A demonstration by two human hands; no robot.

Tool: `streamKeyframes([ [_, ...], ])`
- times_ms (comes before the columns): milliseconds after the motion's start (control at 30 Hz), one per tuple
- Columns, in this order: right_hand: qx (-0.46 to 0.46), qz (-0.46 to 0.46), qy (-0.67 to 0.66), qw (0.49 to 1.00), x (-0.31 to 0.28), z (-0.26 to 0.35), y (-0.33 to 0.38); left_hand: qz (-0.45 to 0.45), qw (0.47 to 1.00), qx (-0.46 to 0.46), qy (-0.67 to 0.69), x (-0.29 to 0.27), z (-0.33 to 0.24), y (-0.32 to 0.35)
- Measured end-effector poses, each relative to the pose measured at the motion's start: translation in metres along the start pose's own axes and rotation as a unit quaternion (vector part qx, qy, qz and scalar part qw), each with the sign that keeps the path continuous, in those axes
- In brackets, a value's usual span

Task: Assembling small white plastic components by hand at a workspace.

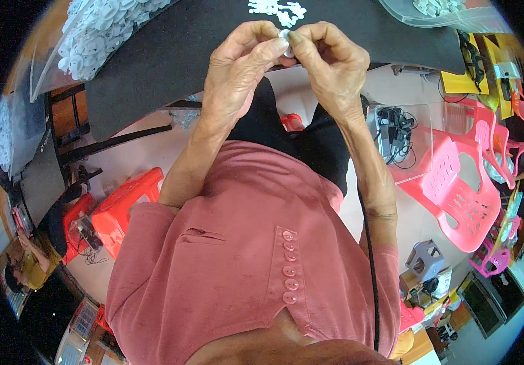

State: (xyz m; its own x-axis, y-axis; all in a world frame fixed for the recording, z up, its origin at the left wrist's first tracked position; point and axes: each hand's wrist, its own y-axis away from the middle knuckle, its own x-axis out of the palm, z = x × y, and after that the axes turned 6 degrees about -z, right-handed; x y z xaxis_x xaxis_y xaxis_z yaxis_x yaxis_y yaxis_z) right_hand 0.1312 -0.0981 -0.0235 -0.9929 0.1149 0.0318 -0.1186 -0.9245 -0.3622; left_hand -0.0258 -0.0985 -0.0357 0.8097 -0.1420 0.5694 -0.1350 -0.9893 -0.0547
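Over the near edge of a black table [164, 67], my left hand [241, 64] and my right hand [333, 64] meet. Between their thumbs and fingertips they pinch a small white plastic piece [286, 44]; the fingers cover most of it, so its full shape is hidden. Just beyond my fingertips lies a small cluster of white plastic pieces [277, 9]. A clear bin heaped with white plastic pieces [107, 33] stands at the far left. At the far right is a translucent tub [420, 21] with more pale pieces in it.
A pink plastic chair [457, 188] stands to my right, beside a clear box of black cables [396, 137]. Red stools [125, 207] are on the left. A black cable [368, 267] hangs along my right side. Another person [31, 261] sits at the far left.
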Motion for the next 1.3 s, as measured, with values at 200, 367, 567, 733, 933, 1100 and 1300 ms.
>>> streamKeyframes([
  [200, 0.0, 0.004, 0.011, 1.0, -0.002, 0.002, -0.003, -0.004, 1.0, 0.005, -0.005, -0.001, 0.0, 0.001],
  [367, 0.046, 0.058, 0.032, 0.997, -0.017, 0.007, -0.008, -0.012, 1.0, 0.003, 0.01, -0.002, -0.001, 0.001],
  [567, 0.034, 0.055, -0.02, 0.998, -0.016, 0.002, -0.009, 0.008, 1.0, 0.002, 0.013, -0.001, -0.001, 0.0],
  [733, 0.028, 0.045, -0.006, 0.999, -0.012, 0.004, -0.006, -0.001, 1.0, -0.006, 0.001, 0.001, -0.002, 0.001],
  [933, 0.009, 0.043, 0.027, 0.999, -0.011, 0.002, -0.003, 0.0, 1.0, -0.005, -0.008, -0.001, 0.0, 0.003],
  [1100, -0.017, 0.03, 0.032, 0.999, -0.012, -0.004, -0.003, 0.002, 1.0, -0.005, -0.011, -0.001, 0.001, 0.001],
  [1300, 0.082, 0.041, -0.005, 0.996, -0.02, 0.006, -0.007, 0.015, 1.0, -0.009, 0.011, -0.003, -0.001, 0.001],
])
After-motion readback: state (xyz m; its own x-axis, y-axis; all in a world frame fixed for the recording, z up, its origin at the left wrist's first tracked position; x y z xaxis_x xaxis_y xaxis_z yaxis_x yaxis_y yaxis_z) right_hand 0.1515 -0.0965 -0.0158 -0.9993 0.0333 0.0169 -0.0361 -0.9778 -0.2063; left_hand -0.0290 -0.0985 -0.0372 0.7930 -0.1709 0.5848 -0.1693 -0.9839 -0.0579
